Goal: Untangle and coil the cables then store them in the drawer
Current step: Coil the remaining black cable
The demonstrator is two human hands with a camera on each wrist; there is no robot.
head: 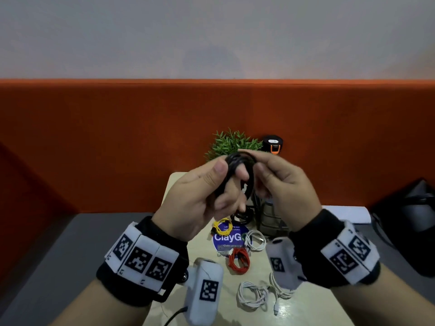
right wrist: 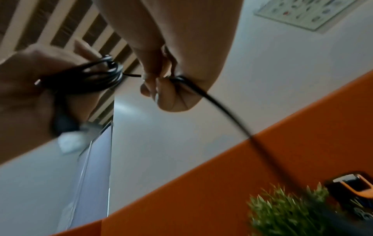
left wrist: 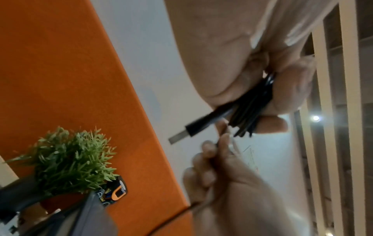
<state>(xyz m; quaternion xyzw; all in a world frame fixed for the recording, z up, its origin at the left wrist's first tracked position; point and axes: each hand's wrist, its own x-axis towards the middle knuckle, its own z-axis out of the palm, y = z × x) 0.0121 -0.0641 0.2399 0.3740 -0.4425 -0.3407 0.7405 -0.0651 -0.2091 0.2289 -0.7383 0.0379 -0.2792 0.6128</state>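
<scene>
Both hands are raised over the table (head: 317, 309) with one black cable (head: 237, 161) between them. My left hand (head: 231, 172) grips its wound coil (left wrist: 252, 103) between thumb and fingers, and a USB plug (left wrist: 193, 127) sticks out of the coil. My right hand (head: 260, 170) pinches the cable's free strand (right wrist: 222, 103) beside the coil (right wrist: 90, 76); that strand trails down and away. Below on the table lie a yellow cable (head: 222, 228), another black cable (head: 242, 215), a red cable (head: 239, 257) and white cables (head: 253, 295). I see no drawer plainly.
A potted plant (head: 233, 144) and a black-and-orange device (head: 273, 144) stand at the table's far end against the orange partition (head: 117, 137). A greyish box (head: 270, 220) is partly hidden behind my right hand. A black bag (head: 404, 220) sits at the right.
</scene>
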